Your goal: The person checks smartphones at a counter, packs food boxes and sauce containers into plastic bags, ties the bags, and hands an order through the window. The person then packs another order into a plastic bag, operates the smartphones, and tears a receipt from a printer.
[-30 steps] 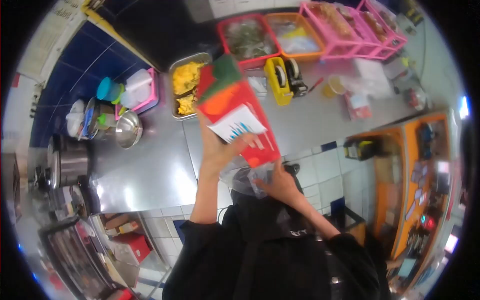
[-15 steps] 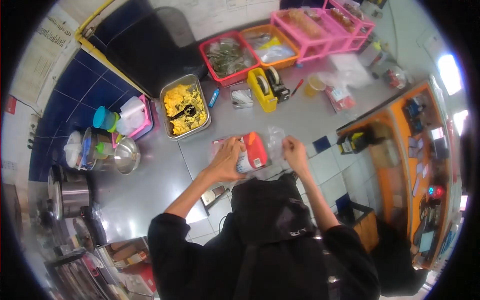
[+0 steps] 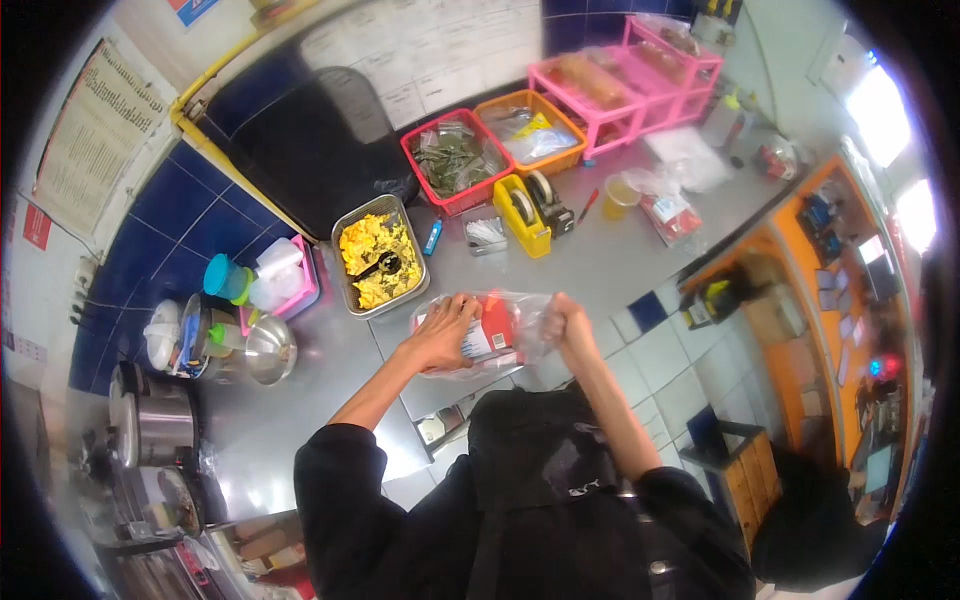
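Observation:
A red and white box [image 3: 496, 330] lies near the front edge of the steel counter [image 3: 290, 420], inside a clear plastic bag [image 3: 535, 320]. My left hand [image 3: 445, 335] rests over the left part of the box, its fingers curved around it. At the right end of the bag, my right hand [image 3: 565, 322] is closed on the bunched plastic. Behind them stands a metal tray [image 3: 421, 270] of yellow food with a black utensil in it. A blue lighter-like item [image 3: 433, 237] lies right of the tray.
A yellow tape dispenser [image 3: 522, 217], a red basket [image 3: 457, 205], an orange basket [image 3: 560, 155] and a pink rack [image 3: 600, 128] stand along the back. A metal bowl [image 3: 270, 350] and a large pot [image 3: 160, 425] are at left. A yellow cup [image 3: 617, 200] is at right.
The box was held up above the counter, came down onto it, and is now inside the plastic bag. My right hand has moved slightly left and grips the bag's end. The view has shifted.

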Motion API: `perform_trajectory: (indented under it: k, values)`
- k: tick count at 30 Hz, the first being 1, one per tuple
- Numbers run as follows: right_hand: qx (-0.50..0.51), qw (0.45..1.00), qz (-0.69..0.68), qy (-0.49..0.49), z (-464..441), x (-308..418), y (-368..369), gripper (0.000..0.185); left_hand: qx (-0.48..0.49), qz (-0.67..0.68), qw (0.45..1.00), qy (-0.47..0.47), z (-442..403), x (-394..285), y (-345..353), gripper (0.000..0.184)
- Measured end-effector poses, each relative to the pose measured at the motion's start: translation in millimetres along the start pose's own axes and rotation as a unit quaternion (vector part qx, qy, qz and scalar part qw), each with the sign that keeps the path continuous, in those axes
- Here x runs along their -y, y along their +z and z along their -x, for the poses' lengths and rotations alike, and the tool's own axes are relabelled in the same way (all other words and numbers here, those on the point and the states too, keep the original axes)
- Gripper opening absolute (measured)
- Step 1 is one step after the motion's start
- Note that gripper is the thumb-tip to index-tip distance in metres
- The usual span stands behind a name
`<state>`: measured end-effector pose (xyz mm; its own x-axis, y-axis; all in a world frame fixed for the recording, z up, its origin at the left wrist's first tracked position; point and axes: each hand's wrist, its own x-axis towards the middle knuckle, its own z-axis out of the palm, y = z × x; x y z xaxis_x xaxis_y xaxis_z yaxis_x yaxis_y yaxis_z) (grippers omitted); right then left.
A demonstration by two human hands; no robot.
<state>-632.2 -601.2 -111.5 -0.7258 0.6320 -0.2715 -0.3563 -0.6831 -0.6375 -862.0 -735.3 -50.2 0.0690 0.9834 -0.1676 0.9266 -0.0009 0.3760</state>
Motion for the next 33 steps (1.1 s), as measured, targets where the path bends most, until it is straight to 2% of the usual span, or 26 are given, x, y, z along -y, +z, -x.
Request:
perform_trajectory:
  k: [1, 2, 4, 5, 6, 7, 8, 9, 11, 12, 13, 14, 16, 17, 19, 20, 22, 23, 25, 26, 27, 28, 29, 30, 32, 33]
  values:
    - [-0.001, 1.0, -0.004, -0.003, 6, 3, -4, 0.024, 0.028, 0.011, 1.0, -0.001, -2, 1, -1, 0.081]
    - [-0.035, 0.994, 0.101, 0.011, 13, 5, -6, 0.02, 0.031, 0.003, 1.0, 0.003, -2, 6, -6, 0.081]
    - [-0.075, 0.976, 0.204, 0.019, 32, 12, 7, 0.022, 0.027, 0.123, 0.991, -0.036, -7, 12, -14, 0.082]
    - [-0.042, 0.907, 0.414, -0.069, 46, 10, 18, 0.027, 0.029, 0.122, 0.992, -0.03, -9, 10, -12, 0.082]
    - [-0.006, 0.786, 0.601, -0.148, 54, 9, 31, 0.034, 0.019, 0.093, 0.995, -0.024, -7, 7, -11, 0.082]
    - [-0.008, 0.788, 0.599, -0.142, 56, 5, 43, 0.034, 0.011, 0.066, 0.998, -0.022, -1, 1, -11, 0.082]
    - [0.009, 0.737, 0.659, -0.152, 54, 2, 56, 0.039, 0.003, 0.009, 1.0, -0.021, -1, -10, -6, 0.088]
    - [0.028, 0.681, 0.713, -0.163, 51, -2, 63, 0.045, 0.007, 0.01, 1.0, -0.027, 0, -15, 4, 0.088]
    - [0.004, 0.674, 0.715, -0.187, 21, -19, 40, 0.043, 0.019, -0.087, 0.996, 0.028, -6, -17, 19, 0.085]
    - [-0.051, 0.71, 0.679, -0.182, 13, -6, 43, 0.036, 0.077, -0.08, 0.994, 0.001, -8, -25, 13, 0.086]
    - [-0.104, 0.74, 0.641, -0.175, 7, 9, 51, 0.03, 0.07, -0.076, 0.995, -0.006, -8, -20, 18, 0.086]
    - [-0.094, 0.738, 0.646, -0.174, 7, 20, 60, 0.03, 0.052, -0.087, 0.995, 0.006, -6, -12, 30, 0.087]
    - [-0.113, 0.803, 0.549, -0.204, 13, 30, 87, 0.026, 0.039, -0.09, 0.995, 0.007, -8, -3, 55, 0.087]
    - [-0.104, 0.805, 0.551, -0.193, 12, 24, 89, 0.026, 0.024, -0.071, 0.997, 0.001, -20, 0, 66, 0.088]
    - [-0.124, 0.77, 0.58, -0.234, 11, 10, 90, 0.02, 0.014, -0.042, 0.999, -0.017, -24, 7, 71, 0.09]
    - [-0.114, 0.77, 0.586, -0.225, 10, 14, 87, 0.02, 0.018, -0.067, 0.998, 0.006, -25, 10, 70, 0.091]
    - [-0.203, 0.749, 0.549, -0.309, 13, 33, 72, 0.021, 0.046, -0.084, 0.995, 0.017, -8, 0, 45, 0.091]
    - [-0.203, 0.75, 0.553, -0.301, 15, 38, 65, 0.021, 0.05, -0.076, 0.996, 0.015, 5, -6, 27, 0.091]
    - [-0.209, 0.747, 0.567, -0.278, 24, 43, 55, 0.02, 0.093, -0.147, 0.984, -0.029, 31, -9, 3, 0.086]
    - [-0.21, 0.747, 0.574, -0.262, 32, 40, 57, 0.02, 0.062, -0.149, 0.987, -0.026, 53, 1, 2, 0.073]
    - [-0.189, 0.723, 0.586, -0.314, 37, 42, 65, 0.02, 0.022, -0.159, 0.987, -0.025, 66, 7, -4, 0.062]
    - [-0.166, 0.697, 0.595, -0.364, 41, 44, 71, 0.02, 0.025, -0.153, 0.987, -0.028, 70, -2, -15, 0.062]
    - [-0.164, 0.698, 0.597, -0.359, 43, 44, 75, 0.02, 0.104, -0.14, 0.979, -0.103, 73, -11, -30, 0.046]
    - [-0.158, 0.694, 0.608, -0.353, 45, 45, 78, 0.02, 0.181, -0.127, 0.959, -0.176, 76, -20, -45, 0.04]
    - [-0.151, 0.69, 0.618, -0.345, 48, 46, 83, 0.021, 0.158, -0.146, 0.962, -0.166, 85, -37, -63, 0.041]
    - [-0.158, 0.709, 0.609, -0.318, 51, 46, 84, 0.021, 0.132, -0.166, 0.965, -0.153, 88, -41, -67, 0.048]
